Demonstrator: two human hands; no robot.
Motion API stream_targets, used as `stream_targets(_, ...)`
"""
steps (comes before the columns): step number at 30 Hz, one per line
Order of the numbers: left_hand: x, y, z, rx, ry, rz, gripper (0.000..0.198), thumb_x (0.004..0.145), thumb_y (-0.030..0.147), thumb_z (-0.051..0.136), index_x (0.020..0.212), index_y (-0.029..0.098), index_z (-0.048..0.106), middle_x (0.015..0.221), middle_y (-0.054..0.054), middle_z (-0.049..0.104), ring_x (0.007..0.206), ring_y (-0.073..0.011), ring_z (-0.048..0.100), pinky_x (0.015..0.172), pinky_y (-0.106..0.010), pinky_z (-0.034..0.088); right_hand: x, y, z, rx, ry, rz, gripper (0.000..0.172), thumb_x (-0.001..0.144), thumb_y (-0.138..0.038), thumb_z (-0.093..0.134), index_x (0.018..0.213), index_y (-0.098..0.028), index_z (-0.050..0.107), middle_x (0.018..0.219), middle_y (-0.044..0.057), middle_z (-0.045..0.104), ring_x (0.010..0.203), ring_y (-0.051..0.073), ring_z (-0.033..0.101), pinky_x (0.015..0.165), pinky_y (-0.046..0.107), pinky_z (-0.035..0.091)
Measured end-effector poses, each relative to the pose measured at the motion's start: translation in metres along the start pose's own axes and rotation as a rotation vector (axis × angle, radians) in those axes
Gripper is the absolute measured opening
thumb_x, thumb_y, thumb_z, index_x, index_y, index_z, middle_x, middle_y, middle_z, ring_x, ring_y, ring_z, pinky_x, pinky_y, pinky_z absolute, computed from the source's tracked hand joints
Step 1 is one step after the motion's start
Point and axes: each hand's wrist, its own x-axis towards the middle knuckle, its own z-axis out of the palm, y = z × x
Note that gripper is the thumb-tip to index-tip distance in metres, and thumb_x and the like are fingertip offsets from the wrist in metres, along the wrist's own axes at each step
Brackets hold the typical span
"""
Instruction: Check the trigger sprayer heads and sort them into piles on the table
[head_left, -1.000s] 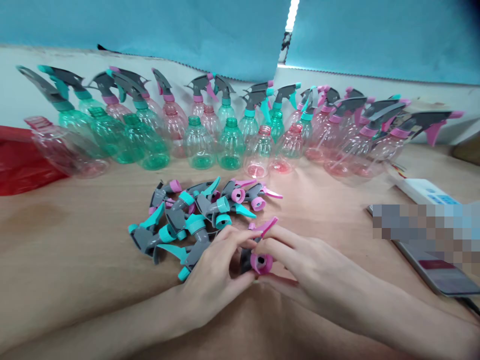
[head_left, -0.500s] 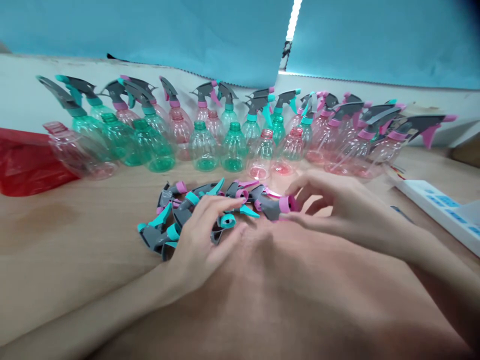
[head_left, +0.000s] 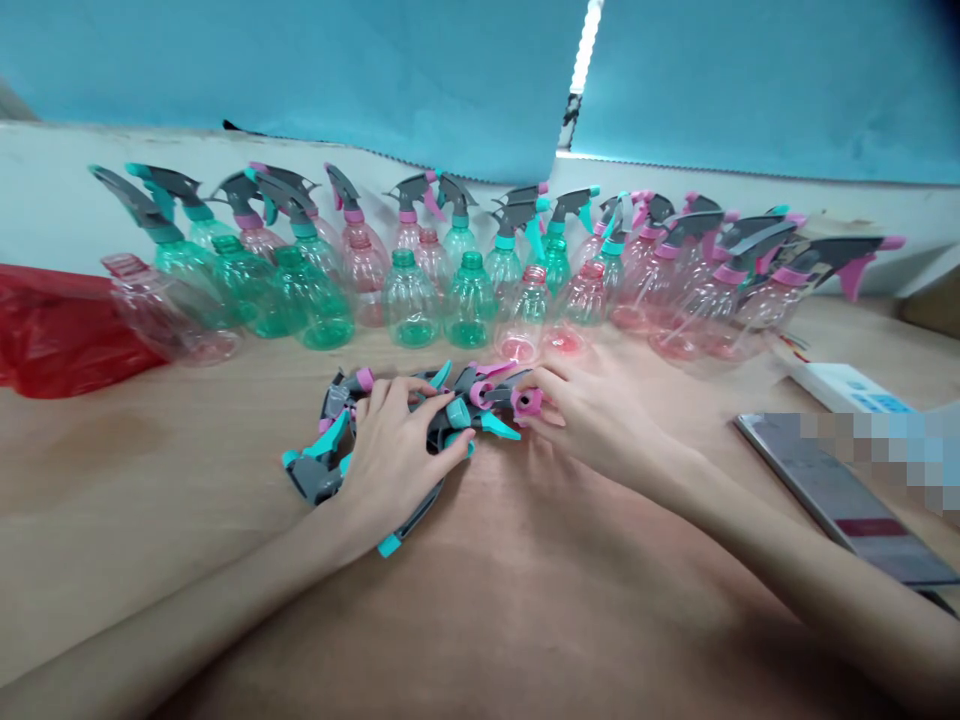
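Note:
Grey trigger spray heads with teal or pink collars lie in a pile [head_left: 319, 475] on the wooden table. My left hand [head_left: 386, 445] is over the pile, its thumb and index finger closed around a teal-collared spray head [head_left: 457, 413]; the palm hides much of the pile. At the pile's right end, the fingers of my right hand [head_left: 577, 405] grip a pink-collared spray head [head_left: 527, 402], its collar opening turned towards me. A teal trigger [head_left: 499, 426] sticks out between the two hands.
Behind the pile stand open green bottles [head_left: 471, 305] and pink bottles [head_left: 523, 320], with several bottles fitted with spray heads [head_left: 281, 200] further back. A red plastic bag [head_left: 67, 330] lies left. A phone-like flat device [head_left: 832, 490] and a white box [head_left: 847, 385] lie right.
My right hand has moved left with the pink-collared spray head, which has turned. A teal nozzle now shows below my left hand. The flat device at the right has come into view.

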Motion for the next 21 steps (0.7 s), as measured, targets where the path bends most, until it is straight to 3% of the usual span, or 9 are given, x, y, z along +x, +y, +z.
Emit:
stream_targets(7,0.006,-0.004,0.001,-0.053,-0.058,-0.076,0.034,0.085,0.041,0.057,0.106,0.015,0.067,0.102,-0.011,0.054,0.101,-0.0309,0.049,0.090,-0.051,0.036,0.001,0.003,-0.010,-0.025,-0.077,0.034,0.020,0.091,-0.031,0.047,0.098,-0.017,0.060,0.096,0.008,0.063,0.079,0.019,0.058,0.065,0.031,0.042)
stream_targets(13,0.010,-0.007,-0.003,-0.119,-0.081,-0.092,0.032,0.085,0.040,0.058,0.104,0.016,0.065,0.103,-0.011,0.054,0.105,-0.0310,0.048,0.092,-0.051,0.036,-0.005,0.004,-0.019,0.001,-0.099,0.064,0.026,0.091,-0.030,0.047,0.113,-0.018,0.056,0.114,0.009,0.062,0.100,0.023,0.058,0.078,0.034,0.046)
stream_targets(21,0.011,-0.012,-0.019,-0.144,-0.056,-0.090,0.034,0.086,0.049,0.053,0.105,0.022,0.063,0.115,-0.008,0.056,0.114,-0.0305,0.047,0.098,-0.051,0.034,-0.010,0.006,-0.002,0.054,-0.152,0.070,0.051,0.083,-0.042,0.059,0.128,-0.018,0.049,0.122,0.014,0.058,0.100,0.029,0.060,0.079,0.043,0.051)
